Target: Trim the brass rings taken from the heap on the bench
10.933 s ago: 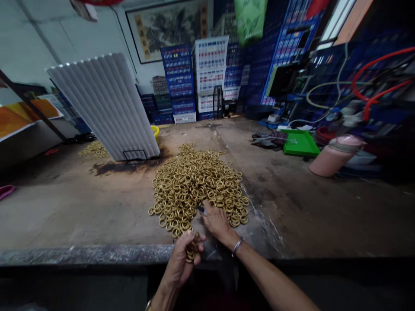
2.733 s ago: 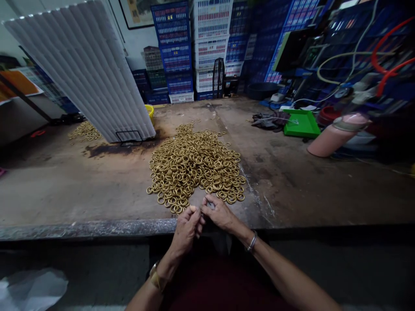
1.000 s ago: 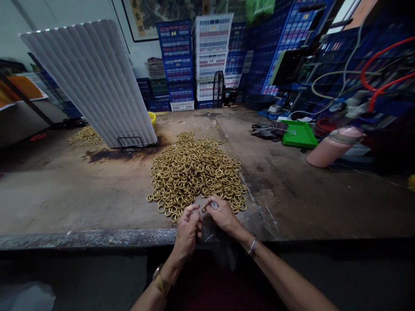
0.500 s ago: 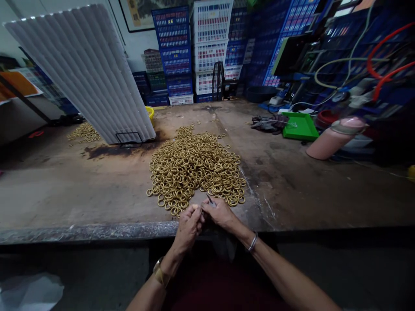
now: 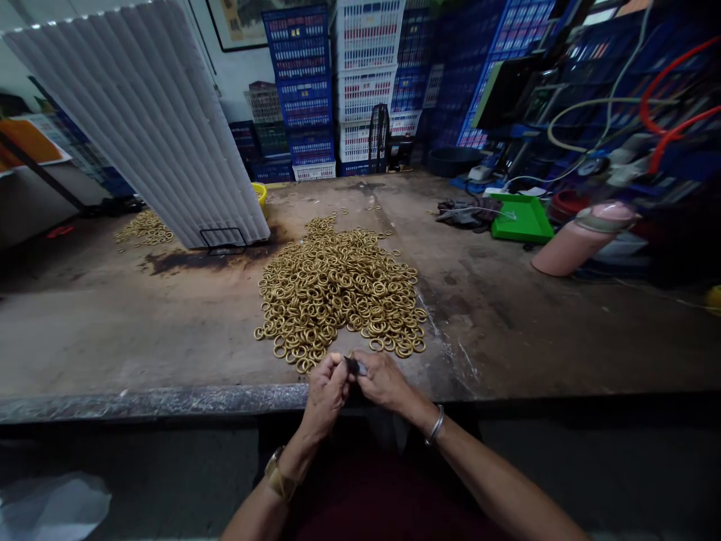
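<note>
My left hand [image 5: 327,391] is closed in a pinch at the table's front edge, and what its fingers hold is hidden. Beside it, my right hand [image 5: 388,382] grips a small knife-like tool [image 5: 360,368] with a grey body. Its dark tip points left, up against the fingertips of my left hand. Just beyond both hands spreads a large heap of gold-coloured rings [image 5: 338,278], some of them loose along its near edge.
A ridged white panel [image 5: 152,128] leans in a black wire stand [image 5: 224,239] at left, with more rings [image 5: 145,228] behind it. At right are a green tray [image 5: 521,218] and a pink cylinder [image 5: 583,240]. Stacked crates [image 5: 307,101] stand behind the table [image 5: 169,330].
The tool in my right hand has turned from pointing up and left to lying nearly level, its tip now at my left fingers. My left hand has barely moved.
</note>
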A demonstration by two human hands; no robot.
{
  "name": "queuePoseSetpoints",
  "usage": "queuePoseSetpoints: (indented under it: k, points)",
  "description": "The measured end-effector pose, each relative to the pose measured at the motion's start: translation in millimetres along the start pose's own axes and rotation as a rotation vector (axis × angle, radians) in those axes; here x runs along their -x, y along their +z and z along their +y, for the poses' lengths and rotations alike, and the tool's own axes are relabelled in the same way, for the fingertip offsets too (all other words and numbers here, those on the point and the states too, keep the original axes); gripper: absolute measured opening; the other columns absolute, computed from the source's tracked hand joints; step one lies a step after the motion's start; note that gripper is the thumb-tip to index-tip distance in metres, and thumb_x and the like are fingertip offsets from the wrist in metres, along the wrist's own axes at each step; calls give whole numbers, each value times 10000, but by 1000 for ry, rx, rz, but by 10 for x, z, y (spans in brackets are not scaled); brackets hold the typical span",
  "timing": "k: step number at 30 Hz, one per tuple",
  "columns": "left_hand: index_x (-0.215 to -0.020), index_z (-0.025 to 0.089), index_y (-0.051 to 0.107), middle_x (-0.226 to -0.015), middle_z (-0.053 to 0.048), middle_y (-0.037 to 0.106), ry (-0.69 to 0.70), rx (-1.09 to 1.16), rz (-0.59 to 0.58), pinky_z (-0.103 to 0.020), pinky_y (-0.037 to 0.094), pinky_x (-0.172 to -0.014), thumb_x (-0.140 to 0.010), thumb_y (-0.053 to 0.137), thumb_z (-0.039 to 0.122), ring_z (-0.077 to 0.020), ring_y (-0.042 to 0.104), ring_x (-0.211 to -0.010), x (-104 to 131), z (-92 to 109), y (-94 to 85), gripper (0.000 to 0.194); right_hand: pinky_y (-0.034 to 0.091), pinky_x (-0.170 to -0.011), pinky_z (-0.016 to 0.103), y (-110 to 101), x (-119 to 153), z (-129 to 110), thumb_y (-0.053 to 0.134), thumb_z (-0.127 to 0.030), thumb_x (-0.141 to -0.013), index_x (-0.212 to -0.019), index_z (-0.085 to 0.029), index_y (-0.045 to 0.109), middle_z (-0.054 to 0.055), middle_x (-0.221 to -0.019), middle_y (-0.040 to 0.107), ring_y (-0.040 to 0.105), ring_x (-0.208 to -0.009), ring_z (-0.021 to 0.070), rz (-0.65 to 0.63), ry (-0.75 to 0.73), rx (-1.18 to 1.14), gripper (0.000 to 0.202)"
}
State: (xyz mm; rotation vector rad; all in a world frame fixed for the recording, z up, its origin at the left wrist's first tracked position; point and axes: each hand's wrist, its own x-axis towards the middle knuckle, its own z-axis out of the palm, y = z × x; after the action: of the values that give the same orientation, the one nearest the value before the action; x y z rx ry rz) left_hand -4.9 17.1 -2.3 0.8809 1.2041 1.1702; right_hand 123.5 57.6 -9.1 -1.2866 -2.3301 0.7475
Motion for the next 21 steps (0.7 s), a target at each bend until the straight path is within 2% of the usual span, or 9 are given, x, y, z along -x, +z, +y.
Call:
queuePoseSetpoints:
  k: [4,7,11,16,21]
  points:
    - [-633,162,446,-439,84,352,12,-31,19,-148,203,-356,-745,518,471,-25,277,-357,8,-39,-38,337,256,-537,225,26,-20,-41,444,-152,-721,-802,-181,591,28,-659,614,515,-595,123,-82,74,165,171]
    - [-648,165,452,-464,82,373,-28,60,-3,-148,213,-354,-745,529,466,-21,271,-356,51,-54,-68,325,284,-575,231,34,-79,-32,433,-169,-744,-881,-183,594,58,-742,640,557,-676,149,-110,150,256,212]
    - [-750,164,484,-592,46,482,-98,274,-65,-150,249,-355,-736,564,438,-24,333,-389,136,-29,-79,286,313,-622,243,-32,-238,20,424,-191,-764,-969,-188,575,78,-847,651,582,-765,179,-27,243,344,255]
    - [-718,142,476,-759,-58,596,-185,445,-51,-168,322,-372,-701,612,419,-80,493,-513,134,-53,-98,309,320,-629,238,-107,-560,10,418,-226,-807,-997,-194,536,65,-829,653,593,-756,166,113,242,330,226]
    - [-769,147,515,-704,-45,593,-205,549,-47,-174,338,-379,-696,618,371,-107,520,-542,81,-71,-132,257,340,-641,268,-42,-856,-73,411,-316,-841,-953,-170,533,103,-821,652,606,-756,198,115,304,401,221]
